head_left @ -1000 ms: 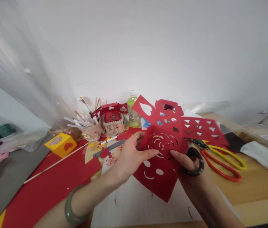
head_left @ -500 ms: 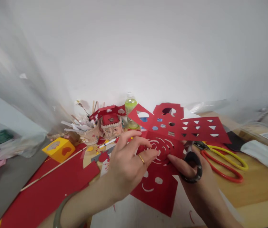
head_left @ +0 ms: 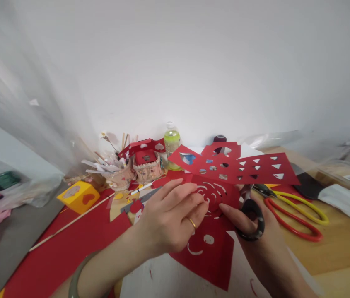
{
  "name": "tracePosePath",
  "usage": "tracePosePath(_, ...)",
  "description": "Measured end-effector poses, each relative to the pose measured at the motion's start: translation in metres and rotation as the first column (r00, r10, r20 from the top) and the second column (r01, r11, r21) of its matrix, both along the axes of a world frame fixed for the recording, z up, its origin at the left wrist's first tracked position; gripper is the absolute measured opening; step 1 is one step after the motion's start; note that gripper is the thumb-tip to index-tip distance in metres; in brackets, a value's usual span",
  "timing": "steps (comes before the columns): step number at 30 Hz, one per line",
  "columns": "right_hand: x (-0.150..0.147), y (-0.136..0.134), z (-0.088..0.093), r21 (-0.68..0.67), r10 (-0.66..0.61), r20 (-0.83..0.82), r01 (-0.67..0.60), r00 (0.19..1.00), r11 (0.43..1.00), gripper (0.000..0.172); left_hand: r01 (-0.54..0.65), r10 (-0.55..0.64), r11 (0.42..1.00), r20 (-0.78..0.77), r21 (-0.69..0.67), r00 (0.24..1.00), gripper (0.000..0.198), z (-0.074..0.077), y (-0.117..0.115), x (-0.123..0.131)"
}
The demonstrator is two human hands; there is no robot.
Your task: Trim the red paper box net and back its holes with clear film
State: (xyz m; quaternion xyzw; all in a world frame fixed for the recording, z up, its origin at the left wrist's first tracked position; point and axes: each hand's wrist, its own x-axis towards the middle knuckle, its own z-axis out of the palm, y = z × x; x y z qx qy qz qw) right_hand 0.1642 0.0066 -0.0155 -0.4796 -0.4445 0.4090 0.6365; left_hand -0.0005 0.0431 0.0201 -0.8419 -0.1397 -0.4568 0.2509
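Item, principal: red cut-out paper (head_left: 230, 194), held up at centre and right of centre in the frame. Its upper strip runs long from mid-frame to the right, pierced with triangles; a panel with spiral cuts sits below it, and a further panel points down toward the bottom edge.

Item, right hand (head_left: 269, 223): from my distant seat I log it as nearest the right side of the spiral panel, thumb pressed on the face, pinching the paper. A black scissors handle (head_left: 259, 211) loops around that thumb.

Item, left hand (head_left: 171, 219): over the panel's left side, fingers half curled, tips at the spiral. I cannot tell whether they grip or merely touch.

Relation of most account, I judge: the spiral lies between both hands, directly right of the left fingertips and left of the right thumb.

Item, surface: wooden table (head_left: 333, 248), lower right; white sheet (head_left: 168, 273), bottom centre, under the raised paper; red sheet (head_left: 69, 252), lower left. On the right, a tool with red and yellow handles (head_left: 315, 237); on the left, a yellow box (head_left: 77, 198).

Item, room: pale wall (head_left: 193, 62) across the top; clear plastic sheeting (head_left: 16, 82), upper left; bottle (head_left: 172, 145) of yellow-green liquid, mid-frame, before the wall.
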Motion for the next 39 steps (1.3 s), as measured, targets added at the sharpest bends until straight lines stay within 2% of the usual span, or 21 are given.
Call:
tracePosePath(5,-0.001,-0.001,0.003,0.018,-0.018,0.07,0.017,0.997,1.0,0.024,0.017,-0.017,1.0,-0.042,0.003,0.999,0.005,0.002,0.001,-0.003)
tracePosePath(10,-0.004,0.0,0.003,0.007,0.026,0.027,-0.027,0.999,1.0,0.027,0.038,-0.032,0.998,-0.13,0.042,0.991,0.007,0.003,0.002,-0.008)
tracePosePath(14,-0.002,-0.002,0.003,-0.026,0.009,0.131,-0.006,0.991,1.0,0.03,-0.007,0.019,0.997,-0.177,0.071,0.984,0.006,0.005,0.004,-0.01)
tracePosePath(18,0.0,-0.004,0.005,-0.009,-0.063,0.182,0.066,0.981,0.998,0.028,0.001,-0.001,1.0,-0.185,0.0,0.983,0.006,0.006,0.004,-0.012)
tracePosePath(22,0.0,-0.003,0.006,0.0,-0.055,0.139,0.056,0.989,0.998,0.032,0.013,-0.028,0.995,-0.164,-0.095,0.986,0.006,0.01,0.001,-0.012)
tracePosePath(26,-0.001,-0.002,0.006,0.002,-0.019,0.108,0.019,0.994,1.0,0.034,0.01,-0.023,0.996,-0.152,-0.087,0.988,0.007,0.012,-0.001,-0.011)
tracePosePath(30,-0.001,-0.002,0.007,0.028,-0.038,0.155,0.034,0.987,0.999,0.029,-0.015,0.006,0.999,-0.171,-0.052,0.985,0.007,0.013,-0.001,-0.01)
tracePosePath(35,-0.001,-0.004,0.011,-0.013,-0.031,0.165,0.034,0.986,0.999,0.039,-0.015,0.011,1.0,-0.186,-0.022,0.982,0.005,0.013,-0.001,-0.011)
tracePosePath(39,-0.001,-0.005,0.011,-0.014,-0.026,0.18,0.029,0.983,0.999,0.038,-0.025,0.022,1.0,-0.201,-0.012,0.979,0.002,0.013,-0.001,-0.012)
